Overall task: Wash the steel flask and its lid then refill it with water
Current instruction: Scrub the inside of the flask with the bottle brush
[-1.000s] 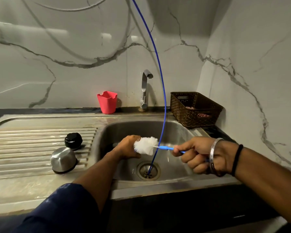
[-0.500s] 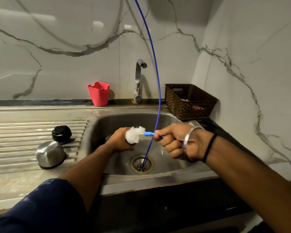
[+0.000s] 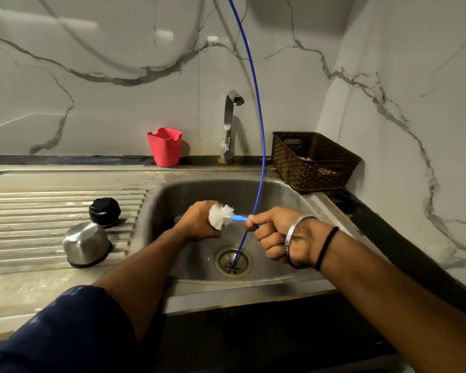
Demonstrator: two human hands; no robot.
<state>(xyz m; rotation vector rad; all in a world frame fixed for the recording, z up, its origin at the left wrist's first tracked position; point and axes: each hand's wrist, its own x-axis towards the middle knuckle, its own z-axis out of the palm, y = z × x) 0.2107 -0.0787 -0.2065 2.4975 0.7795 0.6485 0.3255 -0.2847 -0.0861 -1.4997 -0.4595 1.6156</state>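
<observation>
Flask point(image 3: 178, 219) is over the sink basin point(image 3: 277, 195), almost all hidden behind the left hand point(image 3: 199, 222), which is wrapped around it; only a dark bit shows past the knuckles, so long axis looks roughly horizontal, mouth toward the right hand, but can't confirm. Bottle brush point(image 3: 221, 216), white bristle head at the flask mouth, blue handle running level to the right hand point(image 3: 277, 235), clenched around the handle end. Brush axis approx. in line w/ the flask. Thin blue hose point(image 3: 258, 146) drops from above between the two hands, crossing the brush handle, end in the drain point(image 3: 234, 261) below them. Left of the left hand, on the ribbed drainboard surface point(image 3: 38, 208): black lid point(image 3: 105, 212) and steel cup cap point(image 3: 86, 243), upside down, just beside each other, near the basin edge. Beyond the hands: tap point(image 3: 229, 125), red cup point(image 3: 164, 146) to its left, brown basket point(image 3: 314, 161) in the corner past the right hand. Open room under the hands in the basin; wall close on the right.
</observation>
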